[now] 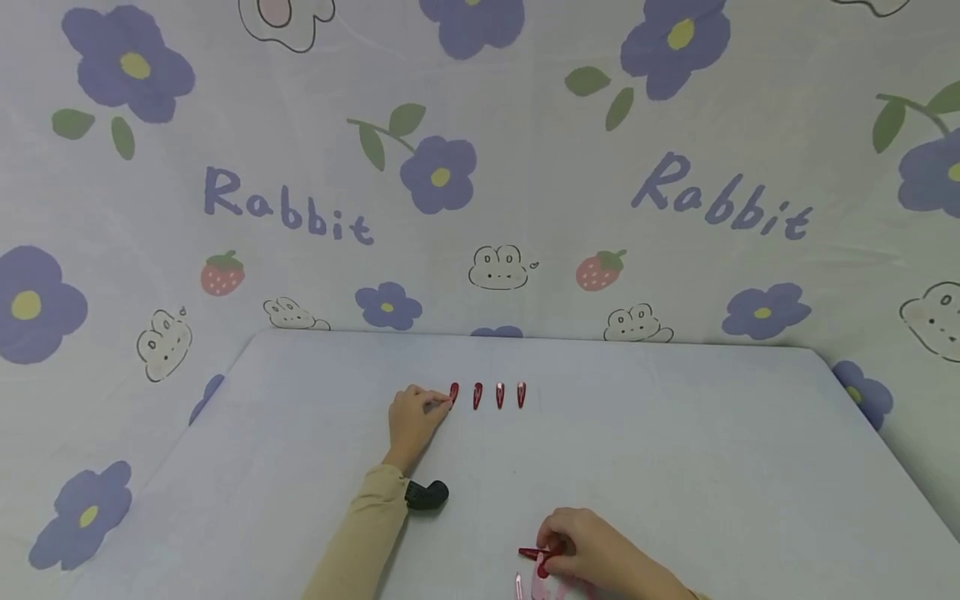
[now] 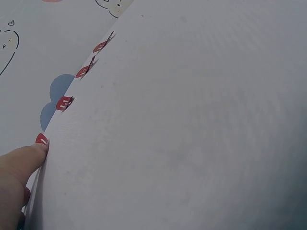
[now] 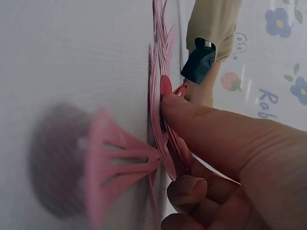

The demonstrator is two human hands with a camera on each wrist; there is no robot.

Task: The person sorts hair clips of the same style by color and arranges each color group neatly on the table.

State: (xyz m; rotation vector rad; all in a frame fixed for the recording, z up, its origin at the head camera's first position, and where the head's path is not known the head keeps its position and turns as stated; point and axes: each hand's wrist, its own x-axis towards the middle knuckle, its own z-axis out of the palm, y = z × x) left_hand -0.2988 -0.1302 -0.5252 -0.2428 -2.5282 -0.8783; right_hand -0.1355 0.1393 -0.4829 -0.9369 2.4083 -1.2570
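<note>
Four snap hair clips would be too many to list singly, so several red hair clips (image 1: 500,395) lie in a row near the back of the white table. At the row's left end, my left hand (image 1: 411,421) pinches the lower part of a red hair clip (image 2: 41,139) between thumb and index finger. Low in the head view, my right hand (image 1: 600,550) reaches into a heap of pink hair clips (image 3: 159,62). Its thumb presses on a red hair clip (image 3: 166,85) there, with the fingers curled behind. Part of that clip is hidden by the thumb.
Beside the heap, a pink hair clip (image 3: 122,165) stands out toward the right wrist camera. Another pink clip (image 1: 518,586) lies left of the heap. A black wrist camera (image 1: 427,496) sits on the left sleeve. Behind the table (image 1: 675,433) hangs a flower-printed cloth (image 1: 525,192).
</note>
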